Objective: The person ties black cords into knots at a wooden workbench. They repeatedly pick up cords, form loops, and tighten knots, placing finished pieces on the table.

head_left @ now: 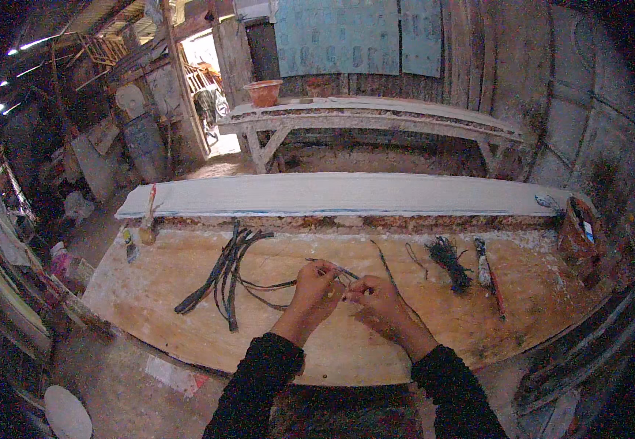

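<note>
Both of my hands meet over the middle of a wooden tabletop (332, 351), fingertips close together. With a closed pinch, my left hand (312, 294) grips a thin dark strip (346, 273). My right hand (380, 306) pinches at the same strip just to the right; its exact end is too small to make out. To the left lies a loose bundle of dark flat strips (224, 272), one curving toward my left hand. Another slim dark strip (386, 265) runs behind and past my right hand. A tuft of dark string (450, 265) rests farther right.
A stick-like tool with a red part (494, 285) lies beside the tuft. A reddish-brown container (579, 238) stands at the right end, a brush (149, 219) at the left. A long white-topped ledge (347, 196) borders the far side. Behind is a bench (391, 111) with an orange basin (262, 93).
</note>
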The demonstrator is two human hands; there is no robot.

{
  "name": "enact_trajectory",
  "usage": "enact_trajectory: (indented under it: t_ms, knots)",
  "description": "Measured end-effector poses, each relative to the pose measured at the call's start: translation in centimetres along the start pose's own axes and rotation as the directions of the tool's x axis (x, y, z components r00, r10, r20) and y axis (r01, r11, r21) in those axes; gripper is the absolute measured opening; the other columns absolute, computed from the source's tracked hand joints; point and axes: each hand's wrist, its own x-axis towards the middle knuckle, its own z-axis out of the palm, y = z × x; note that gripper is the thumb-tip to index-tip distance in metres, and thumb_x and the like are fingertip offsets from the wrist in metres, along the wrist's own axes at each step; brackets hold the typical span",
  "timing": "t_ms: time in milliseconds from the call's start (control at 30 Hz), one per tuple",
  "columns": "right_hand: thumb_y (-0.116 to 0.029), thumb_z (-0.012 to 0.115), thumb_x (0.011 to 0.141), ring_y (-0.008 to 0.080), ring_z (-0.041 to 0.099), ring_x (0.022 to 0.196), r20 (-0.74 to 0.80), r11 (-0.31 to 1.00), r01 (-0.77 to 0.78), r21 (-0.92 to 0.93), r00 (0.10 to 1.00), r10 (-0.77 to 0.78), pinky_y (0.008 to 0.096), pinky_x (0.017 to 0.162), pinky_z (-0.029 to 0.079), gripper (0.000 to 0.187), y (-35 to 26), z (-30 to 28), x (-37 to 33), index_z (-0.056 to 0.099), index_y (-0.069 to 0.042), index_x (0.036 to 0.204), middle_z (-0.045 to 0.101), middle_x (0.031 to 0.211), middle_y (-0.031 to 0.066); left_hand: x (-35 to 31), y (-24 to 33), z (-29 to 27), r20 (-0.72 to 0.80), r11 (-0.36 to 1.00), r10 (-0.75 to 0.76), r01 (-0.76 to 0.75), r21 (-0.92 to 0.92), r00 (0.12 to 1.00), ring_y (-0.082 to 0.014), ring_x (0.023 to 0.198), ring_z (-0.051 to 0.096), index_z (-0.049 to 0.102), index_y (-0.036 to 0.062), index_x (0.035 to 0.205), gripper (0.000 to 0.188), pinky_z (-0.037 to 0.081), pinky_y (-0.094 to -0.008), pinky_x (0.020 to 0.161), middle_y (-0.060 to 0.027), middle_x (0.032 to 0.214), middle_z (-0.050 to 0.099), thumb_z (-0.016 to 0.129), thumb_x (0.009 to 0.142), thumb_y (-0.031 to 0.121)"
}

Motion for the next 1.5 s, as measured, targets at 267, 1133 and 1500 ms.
enact_trajectory:
  t_ms: [267, 1133, 1500]
  knots:
    - [-0.008, 0.069, 0.081, 0.0124, 0.059, 0.071, -0.4, 0.881, 0.246, -0.403, 0.819, -0.412, 0.0289, 0.063, 0.047, 0.01, 4.8, -3.5, 4.3, 0.062, -0.002, 0.084, 0.064, 0.079, 0.0063, -3.1, 5.8, 2.9, 0.422, 0.817, -0.351, 0.494, -0.298, 0.836, -0.0125, 0.074, 0.06, 0.06, 0.0053, 0.091, 0.006, 0.047, -0.0286, 0.061, -0.0029, 0.079, 0.061, 0.065, 0.088, 0.008]
    - [-0.016, 0.074, 0.082, 0.0148, 0.058, 0.081, -0.11, 0.986, 0.161, -0.033, 0.98, -0.163, 0.03, 0.069, 0.051, 0.017, 3.2, -2.0, 2.6, 0.063, -0.007, 0.091, 0.052, 0.101, 0.0031, -1.6, 6.4, 2.1, -0.086, 0.796, -0.386, 0.284, -0.535, 0.919, -0.0122, 0.064, 0.051, 0.058, 0.0055, 0.083, 0.007, 0.05, -0.0345, 0.064, -0.0011, 0.073, 0.05, 0.064, 0.086, 0.005]
    - [-0.014, 0.074, 0.082, 0.0093, 0.057, 0.078, 0.193, 0.962, 0.002, 0.273, 0.98, -0.056, 0.0263, 0.064, 0.049, 0.014, 0.3, -0.5, -0.2, 0.066, -0.007, 0.091, 0.059, 0.099, 0.0002, 0.0, 2.1, 0.3, -0.048, 0.954, -0.241, 0.228, -0.196, 0.969, -0.0157, 0.06, 0.056, 0.055, 0.0044, 0.084, 0.005, 0.05, -0.0314, 0.051, -0.0055, 0.072, 0.053, 0.059, 0.087, 0.004]
